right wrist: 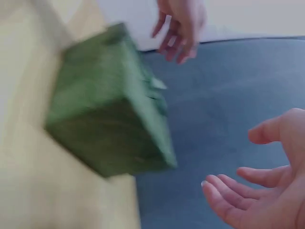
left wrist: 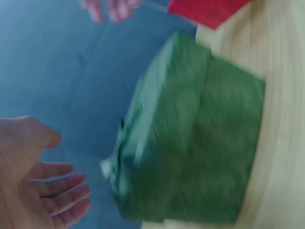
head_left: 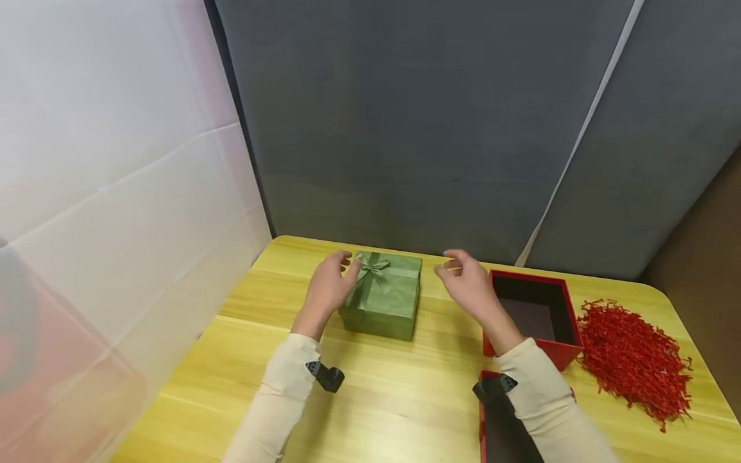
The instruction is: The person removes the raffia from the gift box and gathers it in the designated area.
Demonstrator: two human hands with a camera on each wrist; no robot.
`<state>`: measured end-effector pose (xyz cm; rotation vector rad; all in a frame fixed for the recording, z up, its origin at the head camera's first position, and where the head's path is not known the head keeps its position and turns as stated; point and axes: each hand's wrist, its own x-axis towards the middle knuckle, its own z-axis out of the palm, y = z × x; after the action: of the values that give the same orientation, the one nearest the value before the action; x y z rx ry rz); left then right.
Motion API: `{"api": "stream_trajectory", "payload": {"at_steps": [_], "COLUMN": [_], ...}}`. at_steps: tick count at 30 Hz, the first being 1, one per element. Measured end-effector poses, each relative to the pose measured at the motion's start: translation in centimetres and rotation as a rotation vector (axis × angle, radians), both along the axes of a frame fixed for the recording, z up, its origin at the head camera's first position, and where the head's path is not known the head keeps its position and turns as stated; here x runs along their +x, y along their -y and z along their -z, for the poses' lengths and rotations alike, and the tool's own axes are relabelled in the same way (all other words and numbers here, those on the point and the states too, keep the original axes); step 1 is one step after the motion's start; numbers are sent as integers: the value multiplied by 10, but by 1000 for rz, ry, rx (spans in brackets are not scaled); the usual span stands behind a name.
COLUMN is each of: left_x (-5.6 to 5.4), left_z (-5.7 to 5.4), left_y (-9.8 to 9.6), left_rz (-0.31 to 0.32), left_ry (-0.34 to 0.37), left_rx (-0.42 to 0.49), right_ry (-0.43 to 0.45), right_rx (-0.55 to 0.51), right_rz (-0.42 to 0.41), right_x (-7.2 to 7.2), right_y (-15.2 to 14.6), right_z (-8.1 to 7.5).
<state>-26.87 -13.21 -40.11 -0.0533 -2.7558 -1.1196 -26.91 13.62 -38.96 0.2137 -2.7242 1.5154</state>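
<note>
A green gift box [head_left: 389, 302] with a ribbon bow on its lid sits near the far edge of the table. My left hand [head_left: 332, 283] hovers at the box's left side, its thumb overlapping the bow in the head view; the left wrist view shows its fingers loosely bent and holding nothing. To the right of the box, my right hand [head_left: 466, 281] is raised with a gap between it and the box. Its fingers are relaxed and spread in the right wrist view, nothing in them. Both wrist views show the green box blurred, between the two hands.
A red box [head_left: 558, 354] with a dark inside stands without a lid at the right. Nearer me, a second red-edged piece [head_left: 503, 431] lies partly under my right forearm. Red shredded paper [head_left: 637, 360] is heaped at the table's right. A grey partition [head_left: 405, 128] rises behind the table.
</note>
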Motion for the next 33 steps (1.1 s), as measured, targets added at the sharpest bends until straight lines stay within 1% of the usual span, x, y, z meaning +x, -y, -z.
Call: {"api": "stream_trajectory", "payload": {"at_steps": [3,5,7,9,12,15,18,22,27,33], "left_x": [-1,-1,1,2,4,4,3,2,3,2], "left_z": [13,21,27,31,32,33,34,34,33,32], "left_y": [9,12,13,14,16,17,18,19,19,18], "left_rz": [18,37,46,31,18,16,28,49,43,28], "left_ry": [137,217,271,293,299,282,260,233,237,205], "left_rx": [25,39,61,81,104,123,181,262,320,326], "right_ry": [125,185,241,283,327,332,324,307,256,220], "right_rx": [17,-3,-53,-108,-205,-283,-325,-326,-308,-313], "right_rz": [-13,-10,-5,-11,9,51,72,65,67,61], "right_x": [-1,-2,-2,-3,-2,-3,-3,-3,-3,-7], "right_y": [12,17,22,25,29,31,30,30,28,27], "right_z": [22,35,44,52,57,59,60,60,60,58]}}
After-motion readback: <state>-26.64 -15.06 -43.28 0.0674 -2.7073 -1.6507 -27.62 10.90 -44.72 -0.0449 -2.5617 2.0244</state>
